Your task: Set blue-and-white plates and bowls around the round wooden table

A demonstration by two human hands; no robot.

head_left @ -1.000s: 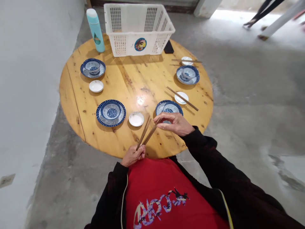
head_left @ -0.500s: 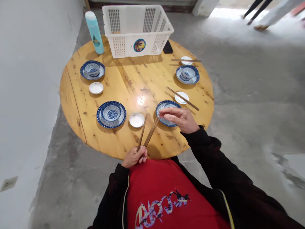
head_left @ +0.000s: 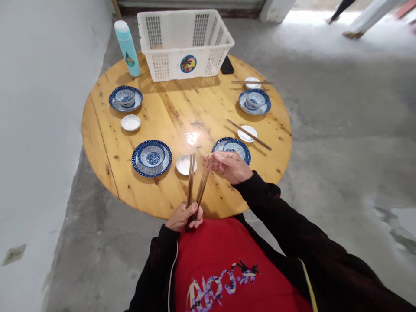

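My left hand [head_left: 185, 216] is wrapped round the lower ends of several brown chopsticks [head_left: 191, 182] by the table's near edge. They fan into two groups, pointing up and away from me. At the tips of the right-hand group, my right hand [head_left: 230, 167] has its fingers closed together on the chopsticks. Beneath that hand, a blue-rimmed plate with a bowl [head_left: 232, 145] is partly covered. Behind the chopstick tips sits a small white dish [head_left: 184, 165]. To its left is another blue-patterned plate with a bowl [head_left: 152, 157].
Chopsticks lie across two white dishes, one nearer [head_left: 247, 134] and one farther [head_left: 252, 82]. More plates with bowls [head_left: 125, 99] [head_left: 255, 102] stand on the round wooden table [head_left: 169, 125]. A white basket [head_left: 185, 47], turquoise bottle [head_left: 128, 50] and black phone [head_left: 227, 65] are at the back.
My right hand has moved left and its fingers have closed at the chopstick tips. The chopsticks in my left hand now stand more upright, in two groups.
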